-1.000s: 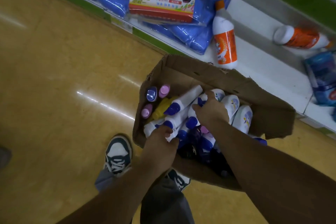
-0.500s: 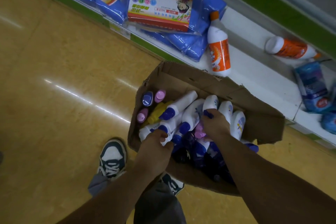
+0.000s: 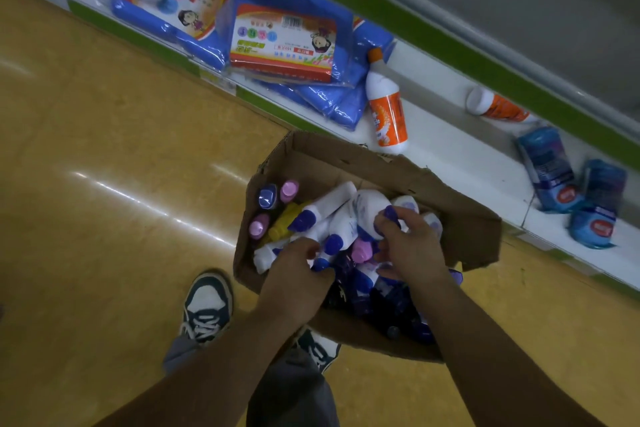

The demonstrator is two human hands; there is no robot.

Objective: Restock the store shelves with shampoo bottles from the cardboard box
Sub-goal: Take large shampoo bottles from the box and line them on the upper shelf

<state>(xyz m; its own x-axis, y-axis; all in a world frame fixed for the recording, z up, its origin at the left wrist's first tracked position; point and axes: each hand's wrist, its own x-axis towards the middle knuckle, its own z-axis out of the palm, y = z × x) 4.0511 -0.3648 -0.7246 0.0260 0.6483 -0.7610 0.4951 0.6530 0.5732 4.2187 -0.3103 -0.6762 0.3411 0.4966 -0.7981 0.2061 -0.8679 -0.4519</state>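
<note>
- The cardboard box (image 3: 446,215) sits on the yellow floor (image 3: 104,184), pressed against the front edge of the low white shelf (image 3: 446,146); its near wall is partly hidden behind the two forearms.
- Inside the box lies a jumble of shampoo bottles (image 3: 332,208), white with purple caps, plus a few pink-capped ones and a yellow one at the box's left side; the darker bottles at the box's near end are too shadowed to make out.
- The left hand (image 3: 294,274) reaches into the box's near-left part, its grip curled around a white bottle there; the fingertips are hidden among the bottles.
- The right hand (image 3: 408,246) is over the box's middle, grip closed on the purple cap end of a white bottle (image 3: 367,211) tilted up above the pile.
- On the shelf behind the box stands an orange-labelled bottle (image 3: 386,111); a second one (image 3: 495,106) lies on its side further right of the box.
- Blue packets (image 3: 287,42) are stacked on the shelf beyond the box's left corner; their print is unreadable.
- Blue pouches (image 3: 550,173) right of the box are blurred.
- One sneaker (image 3: 206,308) stands left of the box; the other is mostly hidden under it.
</note>
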